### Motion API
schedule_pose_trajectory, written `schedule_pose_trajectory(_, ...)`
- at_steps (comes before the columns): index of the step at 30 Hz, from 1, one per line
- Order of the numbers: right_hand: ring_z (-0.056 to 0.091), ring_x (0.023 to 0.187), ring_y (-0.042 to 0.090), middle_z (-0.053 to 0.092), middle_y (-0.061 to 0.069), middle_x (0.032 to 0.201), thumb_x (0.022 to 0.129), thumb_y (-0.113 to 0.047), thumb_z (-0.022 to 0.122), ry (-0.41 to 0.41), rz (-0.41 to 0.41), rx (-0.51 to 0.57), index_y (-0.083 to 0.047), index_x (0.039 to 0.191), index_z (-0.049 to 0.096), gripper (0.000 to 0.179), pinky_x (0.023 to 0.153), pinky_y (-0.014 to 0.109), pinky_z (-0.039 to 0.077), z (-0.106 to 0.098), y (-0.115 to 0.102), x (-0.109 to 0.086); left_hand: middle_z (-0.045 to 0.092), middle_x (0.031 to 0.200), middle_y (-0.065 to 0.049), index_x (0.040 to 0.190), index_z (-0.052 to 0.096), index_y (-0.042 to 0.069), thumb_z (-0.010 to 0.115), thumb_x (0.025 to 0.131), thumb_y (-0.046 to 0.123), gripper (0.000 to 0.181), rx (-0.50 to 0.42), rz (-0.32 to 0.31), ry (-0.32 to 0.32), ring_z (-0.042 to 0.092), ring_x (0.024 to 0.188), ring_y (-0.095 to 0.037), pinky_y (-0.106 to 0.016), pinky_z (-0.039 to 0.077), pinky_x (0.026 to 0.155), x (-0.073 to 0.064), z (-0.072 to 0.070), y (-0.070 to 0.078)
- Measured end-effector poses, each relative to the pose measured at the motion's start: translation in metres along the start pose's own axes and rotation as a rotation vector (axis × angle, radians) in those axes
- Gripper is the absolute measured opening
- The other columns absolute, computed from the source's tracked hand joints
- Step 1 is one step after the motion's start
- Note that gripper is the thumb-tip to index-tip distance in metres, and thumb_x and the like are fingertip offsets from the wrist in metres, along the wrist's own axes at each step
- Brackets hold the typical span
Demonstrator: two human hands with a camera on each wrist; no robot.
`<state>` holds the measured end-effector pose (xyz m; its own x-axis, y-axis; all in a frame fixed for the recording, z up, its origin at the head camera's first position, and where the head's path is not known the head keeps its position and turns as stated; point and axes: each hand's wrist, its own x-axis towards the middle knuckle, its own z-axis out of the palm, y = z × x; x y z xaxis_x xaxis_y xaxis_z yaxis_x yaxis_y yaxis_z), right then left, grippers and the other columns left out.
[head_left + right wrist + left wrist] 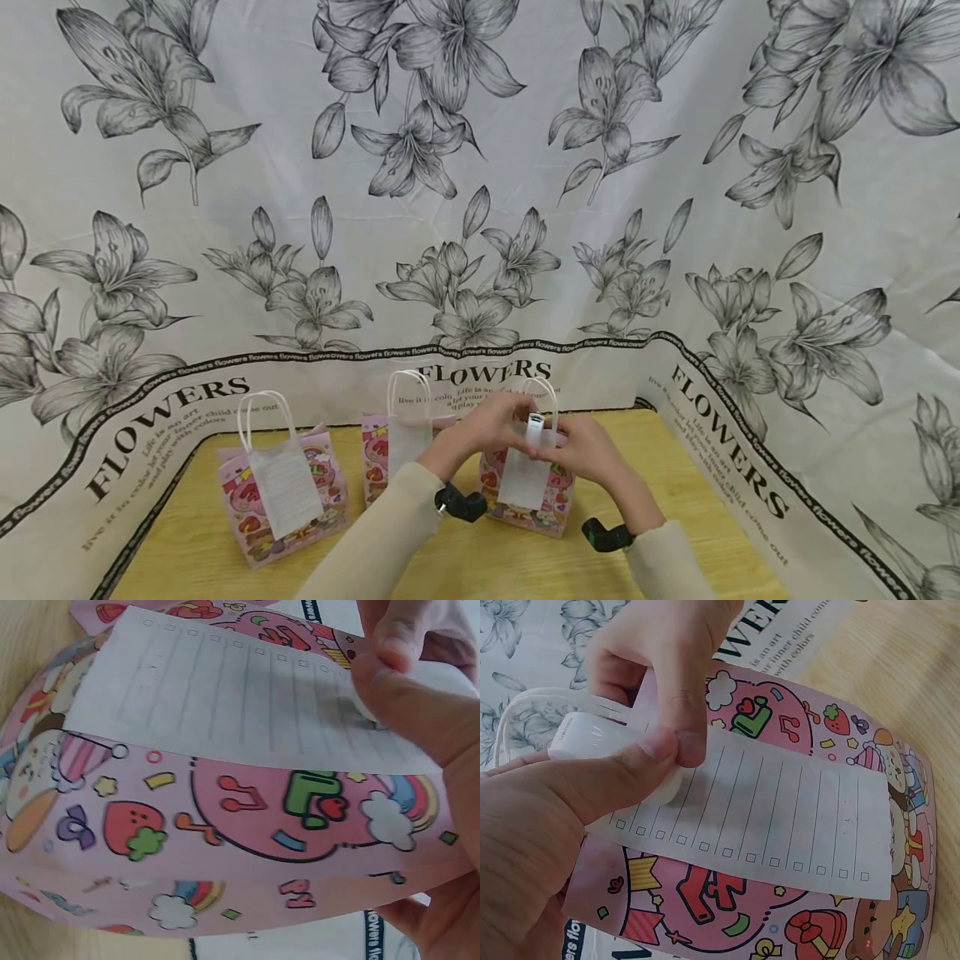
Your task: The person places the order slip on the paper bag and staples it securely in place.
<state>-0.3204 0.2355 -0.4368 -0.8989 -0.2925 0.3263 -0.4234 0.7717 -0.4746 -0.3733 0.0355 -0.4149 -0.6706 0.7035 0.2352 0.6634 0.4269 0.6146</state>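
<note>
A small white stapler (pixel 535 427) sits at the top edge of a pink cartoon-print paper bag (pixel 555 508), over a lined paper slip (pixel 521 482) on its front. My left hand (pixel 491 423) grips the stapler, its thumb lying along the white body in the left wrist view. From the other side my right hand (pixel 588 450) pinches the stapler and bag top, its thumb (pixel 405 697) meeting the left thumb. The right fingers (pixel 431 919) reach behind the bag. The stapler's tip is partly covered by the thumbs. White twisted handles (pixel 525 712) stand up behind it.
Two similar pink bags stand on the wooden table (pixel 720 533): a left bag (pixel 258 517) and a middle bag (pixel 375 450), partly behind my left arm. Both carry white slips and handles. A flower-printed cloth (pixel 480 317) rises behind and along the sides.
</note>
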Motion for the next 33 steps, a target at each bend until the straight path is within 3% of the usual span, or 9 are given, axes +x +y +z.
schedule_pose_trajectory(5, 0.057, 0.064, 0.006, 0.067, -0.008, 0.078, 0.078, -0.039, 0.082, -0.018, -0.004, 0.089, -0.016, 0.089, 0.07, 0.028, 0.057, 0.027, 0.049, 0.003, 0.003, 0.001, 0.066, 0.097, 0.009, 0.109, 0.068, 0.016, 0.082, 0.078, 0.032, 0.037, 0.065, 0.026, -0.029, 0.059, 0.087, -0.001, -0.021, 0.048, 0.076, 0.0, -0.003, 0.001)
schedule_pose_trajectory(9, 0.055, 0.065, 0.008, 0.065, -0.008, 0.08, 0.078, -0.037, 0.082, -0.021, -0.015, 0.041, -0.018, 0.089, 0.069, 0.026, 0.058, 0.028, 0.047, 0.0, 0.0, 0.002, 0.066, 0.095, 0.011, 0.109, 0.069, 0.016, 0.074, 0.087, 0.034, 0.029, 0.097, 0.057, -0.043, 0.057, 0.08, -0.001, -0.02, 0.047, 0.069, 0.0, -0.004, 0.003)
schedule_pose_trajectory(15, 0.04, 0.049, 0.006, 0.044, -0.01, 0.055, 0.075, -0.05, 0.08, -0.113, -0.011, -0.166, -0.021, 0.066, 0.055, 0.039, 0.047, 0.025, 0.035, -0.009, -0.007, 0.011, 0.063, 0.084, 0.014, 0.1, 0.072, 0.016, 0.073, 0.088, 0.029, 0.018, 0.042, 0.102, -0.049, 0.052, 0.067, -0.002, -0.018, 0.044, 0.059, 0.001, -0.003, 0.003)
schedule_pose_trajectory(18, 0.038, 0.045, 0.004, 0.041, -0.011, 0.051, 0.074, -0.055, 0.079, -0.14, -0.029, -0.224, -0.021, 0.063, 0.051, 0.045, 0.044, 0.024, 0.033, -0.009, -0.008, 0.013, 0.063, 0.08, 0.012, 0.095, 0.071, 0.016, 0.074, 0.088, 0.027, 0.014, 0.021, 0.107, -0.046, 0.05, 0.063, -0.003, -0.018, 0.043, 0.057, 0.002, -0.002, 0.003)
schedule_pose_trajectory(21, 0.041, 0.044, 0.004, 0.044, -0.012, 0.052, 0.076, -0.054, 0.077, -0.136, -0.049, -0.225, -0.022, 0.067, 0.054, 0.041, 0.043, 0.024, 0.035, -0.007, -0.009, 0.013, 0.061, 0.076, 0.011, 0.09, 0.069, 0.016, 0.073, 0.088, 0.026, 0.012, 0.006, 0.094, -0.047, 0.048, 0.06, -0.004, -0.018, 0.042, 0.054, 0.001, 0.0, 0.001)
schedule_pose_trajectory(27, 0.04, 0.043, 0.003, 0.043, -0.011, 0.051, 0.08, -0.052, 0.075, -0.151, -0.059, -0.191, -0.019, 0.066, 0.052, 0.042, 0.042, 0.023, 0.034, -0.002, -0.006, 0.012, 0.062, 0.077, 0.014, 0.092, 0.069, 0.014, 0.078, 0.084, 0.027, 0.017, 0.028, 0.089, -0.04, 0.05, 0.061, -0.002, -0.018, 0.043, 0.054, -0.003, 0.003, 0.0)
schedule_pose_trajectory(33, 0.044, 0.048, 0.004, 0.049, -0.012, 0.058, 0.083, -0.051, 0.073, -0.236, -0.094, -0.141, -0.021, 0.075, 0.058, 0.034, 0.046, 0.024, 0.039, -0.004, -0.005, 0.015, 0.06, 0.073, 0.013, 0.087, 0.068, 0.014, 0.077, 0.085, 0.024, 0.014, 0.056, 0.103, -0.018, 0.045, 0.057, -0.002, -0.016, 0.04, 0.052, -0.006, 0.003, 0.002)
